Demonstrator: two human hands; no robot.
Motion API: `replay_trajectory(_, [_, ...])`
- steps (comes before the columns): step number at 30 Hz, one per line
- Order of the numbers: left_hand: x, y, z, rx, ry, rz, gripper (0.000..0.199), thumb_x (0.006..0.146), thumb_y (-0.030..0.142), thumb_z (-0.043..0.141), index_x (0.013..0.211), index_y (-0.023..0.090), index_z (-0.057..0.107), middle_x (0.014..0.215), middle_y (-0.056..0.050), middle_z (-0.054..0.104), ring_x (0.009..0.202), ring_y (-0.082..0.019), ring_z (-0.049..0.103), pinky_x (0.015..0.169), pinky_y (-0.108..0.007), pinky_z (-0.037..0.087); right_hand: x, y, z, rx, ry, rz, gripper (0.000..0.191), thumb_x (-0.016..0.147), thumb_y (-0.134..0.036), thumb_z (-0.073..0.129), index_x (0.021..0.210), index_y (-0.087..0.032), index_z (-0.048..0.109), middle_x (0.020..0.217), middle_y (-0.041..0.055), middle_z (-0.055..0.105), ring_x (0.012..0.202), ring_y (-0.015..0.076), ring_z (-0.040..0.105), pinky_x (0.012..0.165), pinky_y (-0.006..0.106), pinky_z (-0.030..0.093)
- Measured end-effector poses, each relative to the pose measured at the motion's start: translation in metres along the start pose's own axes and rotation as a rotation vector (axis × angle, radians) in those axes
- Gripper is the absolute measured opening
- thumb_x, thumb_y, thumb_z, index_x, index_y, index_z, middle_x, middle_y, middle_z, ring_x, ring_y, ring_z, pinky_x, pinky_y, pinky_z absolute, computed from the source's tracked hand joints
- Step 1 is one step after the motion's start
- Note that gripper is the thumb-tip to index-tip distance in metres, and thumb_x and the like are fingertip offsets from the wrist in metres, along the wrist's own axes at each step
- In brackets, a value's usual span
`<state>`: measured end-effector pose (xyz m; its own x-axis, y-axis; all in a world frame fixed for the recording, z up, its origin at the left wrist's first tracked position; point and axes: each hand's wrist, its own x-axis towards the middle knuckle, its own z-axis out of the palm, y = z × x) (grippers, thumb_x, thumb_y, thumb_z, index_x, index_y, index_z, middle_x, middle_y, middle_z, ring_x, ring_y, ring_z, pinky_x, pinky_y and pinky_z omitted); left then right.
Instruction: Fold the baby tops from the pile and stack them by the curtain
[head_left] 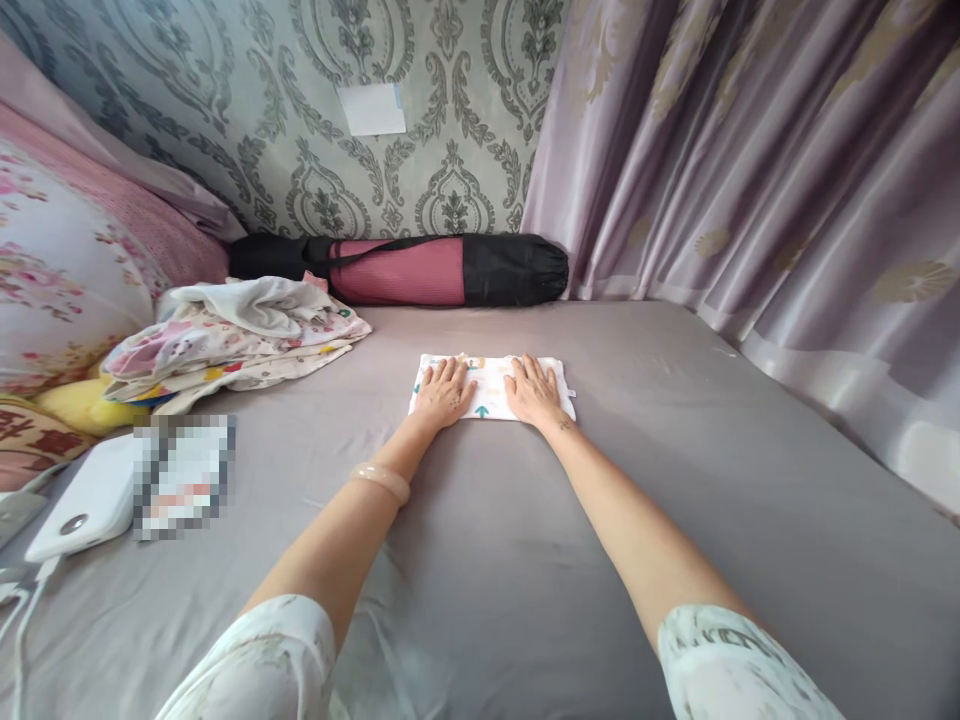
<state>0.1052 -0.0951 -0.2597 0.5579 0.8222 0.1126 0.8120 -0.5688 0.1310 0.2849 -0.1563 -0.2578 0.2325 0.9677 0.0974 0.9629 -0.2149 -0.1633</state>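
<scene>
A white printed cloth (491, 387), folded into a flat rectangle, lies on the grey bed sheet (517, 560). On its left part rests my left hand (445, 390), palm down with fingers spread. My right hand (534, 390) lies flat on the right part, fingers also apart. Small green and orange figures show on the cloth between the hands, and a small white tag sticks out at its right edge. Neither hand grips anything. The cloth under both palms is hidden.
A heap of printed cloths (247, 335) lies at the left, near a floral pillow (67, 260). A white power bank (94, 495) with cables sits beside a blurred-out item (186, 475). Along the wall lies a pink and black rolled bag (401, 270). Curtains (750, 150) hang at the right.
</scene>
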Motion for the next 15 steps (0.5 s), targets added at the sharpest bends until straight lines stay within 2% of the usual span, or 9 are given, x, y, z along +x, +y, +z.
replay_trajectory(5, [0.001, -0.003, -0.002, -0.015, 0.002, 0.0, 0.058, 0.099, 0.048, 0.025, 0.149, 0.019, 0.034, 0.156, -0.013, 0.034, 0.145, -0.03, 0.026, 0.117, -0.049, 0.02, 0.001, 0.001, -0.001, 0.019, -0.009, 0.005, 0.056, 0.101, -0.037, 0.021, 0.15, -0.013, 0.032, 0.16, 0.0129, 0.023, 0.147, 0.0246, 0.019, 0.118, 0.05, 0.012])
replay_trajectory(8, [0.004, -0.002, -0.005, -0.022, -0.02, 0.002, 0.058, 0.099, 0.047, 0.027, 0.148, 0.018, 0.034, 0.156, -0.014, 0.034, 0.145, -0.03, 0.027, 0.116, -0.05, 0.021, 0.003, -0.002, -0.006, 0.023, -0.043, 0.018, 0.056, 0.101, -0.036, 0.021, 0.15, -0.013, 0.032, 0.16, 0.0136, 0.023, 0.147, 0.0252, 0.019, 0.117, 0.051, 0.012])
replay_trajectory(11, [0.01, 0.006, -0.006, -0.037, -0.016, -0.023, 0.056, 0.098, 0.044, 0.029, 0.145, 0.015, 0.038, 0.153, -0.017, 0.037, 0.144, -0.031, 0.029, 0.115, -0.052, 0.023, 0.005, -0.009, -0.012, 0.036, -0.061, 0.018, 0.055, 0.1, -0.035, 0.022, 0.149, -0.012, 0.034, 0.159, 0.0159, 0.024, 0.147, 0.0264, 0.018, 0.117, 0.053, 0.011])
replay_trajectory(15, [0.014, 0.025, 0.0, -0.064, 0.03, -0.003, 0.058, 0.099, 0.043, 0.025, 0.145, 0.011, 0.038, 0.155, -0.017, 0.035, 0.146, -0.03, 0.023, 0.117, -0.05, 0.02, 0.005, -0.019, -0.011, 0.066, -0.004, -0.035, 0.054, 0.1, -0.031, 0.023, 0.148, -0.01, 0.035, 0.16, 0.0155, 0.024, 0.147, 0.027, 0.017, 0.117, 0.052, 0.01])
